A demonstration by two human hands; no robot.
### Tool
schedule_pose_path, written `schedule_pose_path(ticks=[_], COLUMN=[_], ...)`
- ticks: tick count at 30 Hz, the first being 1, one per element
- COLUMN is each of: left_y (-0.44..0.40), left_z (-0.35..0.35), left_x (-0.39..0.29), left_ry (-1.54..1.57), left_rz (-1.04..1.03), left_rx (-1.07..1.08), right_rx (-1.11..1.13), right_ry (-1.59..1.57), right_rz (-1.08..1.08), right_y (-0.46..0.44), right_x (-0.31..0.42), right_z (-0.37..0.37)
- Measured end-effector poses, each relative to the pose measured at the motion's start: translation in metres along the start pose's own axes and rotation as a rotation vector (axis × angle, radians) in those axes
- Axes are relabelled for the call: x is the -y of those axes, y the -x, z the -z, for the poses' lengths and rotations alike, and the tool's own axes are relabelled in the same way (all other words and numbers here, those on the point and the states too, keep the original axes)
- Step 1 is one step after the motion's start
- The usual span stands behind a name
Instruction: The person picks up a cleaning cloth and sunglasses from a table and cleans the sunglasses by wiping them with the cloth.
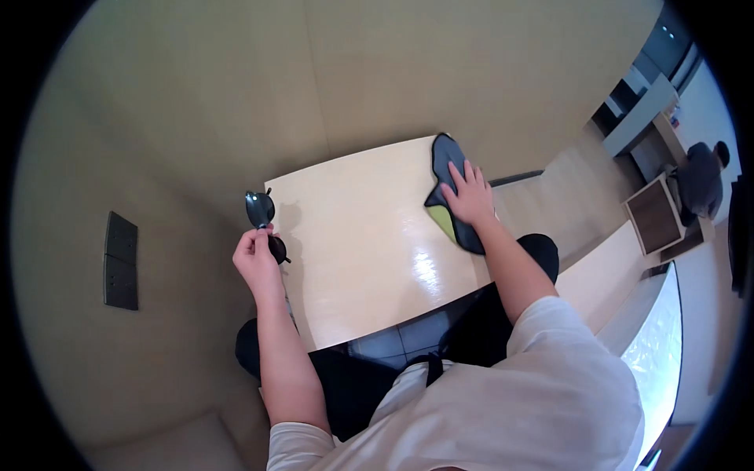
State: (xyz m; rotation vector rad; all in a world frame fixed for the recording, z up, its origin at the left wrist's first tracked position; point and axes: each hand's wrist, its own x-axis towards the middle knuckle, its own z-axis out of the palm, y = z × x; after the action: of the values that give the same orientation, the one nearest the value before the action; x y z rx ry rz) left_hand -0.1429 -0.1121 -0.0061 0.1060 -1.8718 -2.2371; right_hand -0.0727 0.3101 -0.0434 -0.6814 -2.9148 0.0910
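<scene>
Dark sunglasses (260, 209) are pinched in my left hand (257, 255) near their middle, held up at the left edge of the light wooden table (361, 228). One lens shows above my fingers and the other beside them. My right hand (471, 196) lies with its fingers spread on a grey and green cloth-like piece with black edging (463, 231), at the table's right side. The piece is partly folded, and its green part shows at the lower left.
Tan walls (377, 71) stand behind the table and at the left, where a dark switch or socket plate (121, 261) is mounted. At the far right a person in dark clothing (700, 182) is beside a wooden cabinet (656, 216). My legs are below the table's near edge.
</scene>
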Motion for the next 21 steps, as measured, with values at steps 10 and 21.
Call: schedule_pose_path(ticks=[10,21], left_y=[0.020,0.007], left_z=[-0.013,-0.007], left_x=[-0.021,0.002], left_ry=[0.061,-0.102], left_rz=[0.084,-0.001], left_rx=[0.103,0.047], right_rx=[0.065,0.131], right_ry=[0.013,-0.299], right_rz=[0.333,0.892], right_y=[0.171,0.142], right_x=[0.040,0.236], right_z=[0.047,0.028])
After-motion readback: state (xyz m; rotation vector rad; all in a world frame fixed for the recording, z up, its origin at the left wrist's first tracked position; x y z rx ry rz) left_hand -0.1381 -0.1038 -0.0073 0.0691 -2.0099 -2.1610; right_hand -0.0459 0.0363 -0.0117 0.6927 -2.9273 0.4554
